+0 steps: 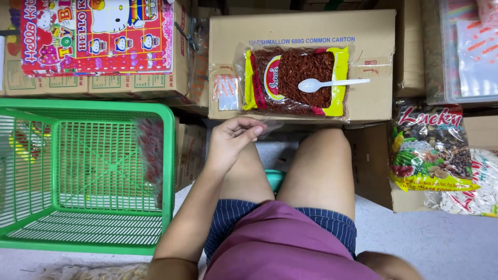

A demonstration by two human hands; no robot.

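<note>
The small clear plastic bag is pinched at its edge between the thumb and fingertips of my left hand, held just above my left knee and just below the front edge of the cardboard carton.

Going left to right: a green plastic basket sits on the floor at my far left, with a filled packet of red strips leaning against its inner right wall. Then comes my left hand with the little bag, my fingers closed on it. Straight ahead of that hand, on top of the carton, lies a large open packet of red dried strips, its long axis running left to right, with a white plastic spoon resting on it, bowl to the left, handle to the right. A small stack of empty bags lies just left of the packet. Further right, a bag of mixed seeds rests on another box.

My right hand is out of sight; only the forearm shows at the bottom right, so my left hand is the nearer one to the packet and spoon.
</note>
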